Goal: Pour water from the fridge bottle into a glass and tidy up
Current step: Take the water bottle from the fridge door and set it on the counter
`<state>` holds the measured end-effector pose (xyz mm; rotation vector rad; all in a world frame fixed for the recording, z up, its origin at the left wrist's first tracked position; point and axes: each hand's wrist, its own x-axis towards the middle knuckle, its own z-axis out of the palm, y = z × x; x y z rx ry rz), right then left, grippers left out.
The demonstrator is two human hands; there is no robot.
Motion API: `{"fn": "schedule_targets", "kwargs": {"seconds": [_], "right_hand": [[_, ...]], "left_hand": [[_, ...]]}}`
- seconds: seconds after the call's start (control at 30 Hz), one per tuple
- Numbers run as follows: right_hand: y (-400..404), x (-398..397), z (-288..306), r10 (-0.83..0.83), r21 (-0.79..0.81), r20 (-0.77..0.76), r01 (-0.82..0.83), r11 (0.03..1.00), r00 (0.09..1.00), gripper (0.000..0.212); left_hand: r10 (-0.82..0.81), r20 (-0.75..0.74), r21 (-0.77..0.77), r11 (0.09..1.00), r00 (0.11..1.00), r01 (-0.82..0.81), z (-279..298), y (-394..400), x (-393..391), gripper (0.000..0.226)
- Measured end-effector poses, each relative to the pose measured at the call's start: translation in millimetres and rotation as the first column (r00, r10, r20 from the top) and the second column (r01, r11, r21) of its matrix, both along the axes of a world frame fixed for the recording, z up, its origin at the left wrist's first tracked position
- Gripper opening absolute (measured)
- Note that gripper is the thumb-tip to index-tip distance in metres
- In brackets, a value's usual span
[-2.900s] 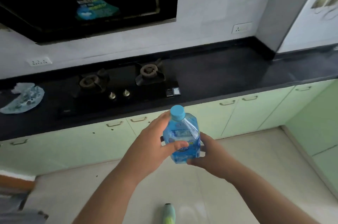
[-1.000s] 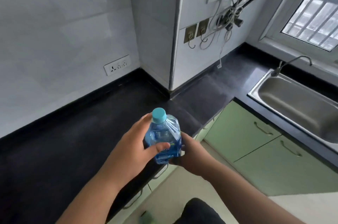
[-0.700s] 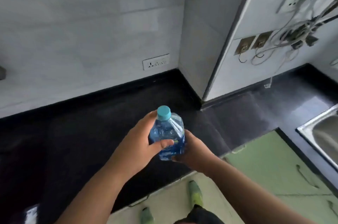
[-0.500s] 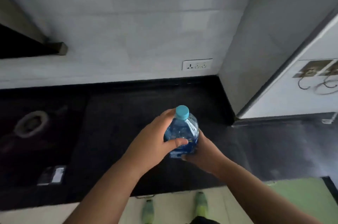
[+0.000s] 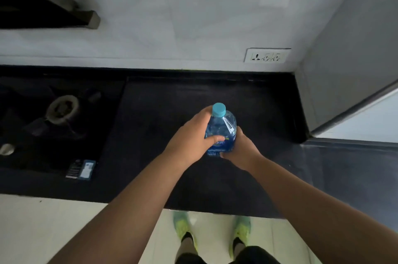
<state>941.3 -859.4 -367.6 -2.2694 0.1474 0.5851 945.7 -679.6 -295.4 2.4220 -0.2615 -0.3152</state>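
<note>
- The blue water bottle is upright, its light-blue cap on, held over the middle of the black counter; whether its base touches the counter cannot be told.
- The left hand grips the bottle's left side, its thumb lying across the label.
- The right hand wraps the bottle low on its right side, fingers curled under toward the base.
- A gas hob is set into the counter's left part, with a burner toward the back edge and a sticker near the front edge.
- A wall socket sits above the counter's back right corner.
- Two green shoes stand on the pale floor below the counter's front edge.
</note>
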Motion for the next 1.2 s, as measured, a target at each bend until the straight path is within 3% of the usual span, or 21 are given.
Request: {"fn": "schedule_targets", "kwargs": {"seconds": [0.17, 0.7, 0.9, 1.07, 1.2], "right_hand": [[2.6, 14.5, -2.8, -0.071, 0.006, 0.063, 0.071, 0.997, 0.996, 0.079], [4.4, 27.9, -10.6, -0.061, -0.164, -0.029, 0.056, 0.985, 0.998, 0.05], [5.9, 27.5, -0.3, -0.005, -0.25, -0.089, -0.017, 0.968, 0.996, 0.054], [-0.6, -1.6, 33.4, -0.201, -0.15, -0.036, 0.194, 0.969, 0.979, 0.082], [-5.1, -17.0, 66.4, -0.245, -0.134, 0.103, 0.258, 0.957, 0.964, 0.07]], "left_hand": [[-0.016, -0.009, 0.059, 0.998, 1.0, 0.017, -24.8, -7.9, 18.8, 0.079], [-0.027, -0.065, 0.034, 0.999, 0.998, 0.03, -50.2, -8.2, 23.7, 0.083], [-0.071, -0.09, 0.104, 0.991, 0.993, 0.08, -44.7, -9.1, 27.1, 0.09], [-0.084, -0.246, 0.088, 0.99, 0.966, 0.108, -16.4, 0.5, 31.3, 0.107], [-0.068, -0.193, 0.141, 0.985, 0.979, 0.096, 25.7, 24.2, 23.9, 0.088]]}}
